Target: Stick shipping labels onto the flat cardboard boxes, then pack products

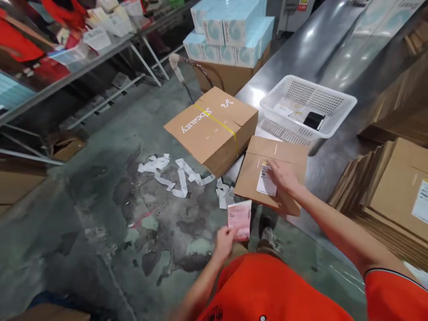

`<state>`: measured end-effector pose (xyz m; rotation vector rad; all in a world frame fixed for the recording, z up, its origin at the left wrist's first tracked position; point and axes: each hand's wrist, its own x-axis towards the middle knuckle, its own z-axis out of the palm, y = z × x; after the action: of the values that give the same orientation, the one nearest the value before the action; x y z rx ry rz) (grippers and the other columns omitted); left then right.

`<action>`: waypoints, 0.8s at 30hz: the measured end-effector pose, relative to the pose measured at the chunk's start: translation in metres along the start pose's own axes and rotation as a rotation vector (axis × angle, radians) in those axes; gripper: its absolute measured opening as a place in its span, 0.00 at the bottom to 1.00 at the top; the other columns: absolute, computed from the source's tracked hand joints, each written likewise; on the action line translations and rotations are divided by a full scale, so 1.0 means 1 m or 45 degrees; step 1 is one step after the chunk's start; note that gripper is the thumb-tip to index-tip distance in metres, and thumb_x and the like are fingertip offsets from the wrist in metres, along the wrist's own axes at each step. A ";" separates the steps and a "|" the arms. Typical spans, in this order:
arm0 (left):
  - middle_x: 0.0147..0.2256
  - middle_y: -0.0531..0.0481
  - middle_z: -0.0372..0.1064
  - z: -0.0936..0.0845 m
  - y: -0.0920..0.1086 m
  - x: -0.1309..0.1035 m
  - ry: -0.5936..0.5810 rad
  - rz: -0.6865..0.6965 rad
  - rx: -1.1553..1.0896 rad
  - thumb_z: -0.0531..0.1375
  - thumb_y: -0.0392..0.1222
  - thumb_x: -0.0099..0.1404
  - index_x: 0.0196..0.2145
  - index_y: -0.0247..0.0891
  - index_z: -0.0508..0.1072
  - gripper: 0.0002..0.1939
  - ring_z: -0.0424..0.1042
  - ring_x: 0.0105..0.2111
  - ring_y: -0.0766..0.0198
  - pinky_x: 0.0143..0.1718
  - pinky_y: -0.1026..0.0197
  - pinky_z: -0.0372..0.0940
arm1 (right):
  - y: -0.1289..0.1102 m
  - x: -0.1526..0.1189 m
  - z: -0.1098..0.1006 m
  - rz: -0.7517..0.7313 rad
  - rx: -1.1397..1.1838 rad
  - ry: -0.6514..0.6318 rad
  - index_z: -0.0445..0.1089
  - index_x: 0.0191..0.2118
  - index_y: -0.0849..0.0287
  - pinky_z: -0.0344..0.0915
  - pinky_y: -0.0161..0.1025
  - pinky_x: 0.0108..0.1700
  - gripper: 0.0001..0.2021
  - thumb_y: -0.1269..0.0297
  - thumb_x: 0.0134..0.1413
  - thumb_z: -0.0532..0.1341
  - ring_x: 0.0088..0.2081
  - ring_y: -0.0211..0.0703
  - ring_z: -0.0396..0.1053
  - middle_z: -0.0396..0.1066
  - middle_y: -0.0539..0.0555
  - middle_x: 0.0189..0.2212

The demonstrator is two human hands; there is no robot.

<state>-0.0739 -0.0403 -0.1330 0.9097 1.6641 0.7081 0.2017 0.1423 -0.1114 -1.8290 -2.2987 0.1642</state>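
Observation:
My left hand [224, 243] is closed on a pad of pinkish printed labels [239, 218], held low in front of my body, over the floor. A flat folded cardboard box [287, 154] lies at the near end of the metal table, its corner jutting past the edge. On it is a white printed label [266, 185]. My right hand [284, 175] rests with outstretched fingers at the label's upper right edge, nothing visibly gripped. To the left lies a stack of flat cardboard boxes [200, 129] bound by a yellow strap.
A white plastic basket [349, 104] with a black item inside stands on the metal table [301, 58]. Labelled flat cardboard [397, 178] is stacked at right. Blue-white cartons [230, 31] are piled behind. Paper strips [182, 178] litter the floor. People in red work at upper left.

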 end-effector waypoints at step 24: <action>0.33 0.43 0.78 0.066 0.095 -0.039 -0.538 0.012 -0.231 0.67 0.57 0.48 0.32 0.31 0.78 0.23 0.77 0.33 0.52 0.38 0.49 0.73 | 0.102 -0.265 -0.144 1.190 0.733 0.805 0.69 0.54 0.60 0.68 0.48 0.45 0.28 0.47 0.53 0.57 0.41 0.50 0.72 0.74 0.61 0.45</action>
<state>0.0162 -0.0217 -0.0528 0.8677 1.2041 0.6116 0.3881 -0.0976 -0.0158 -2.0445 -0.7713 0.2831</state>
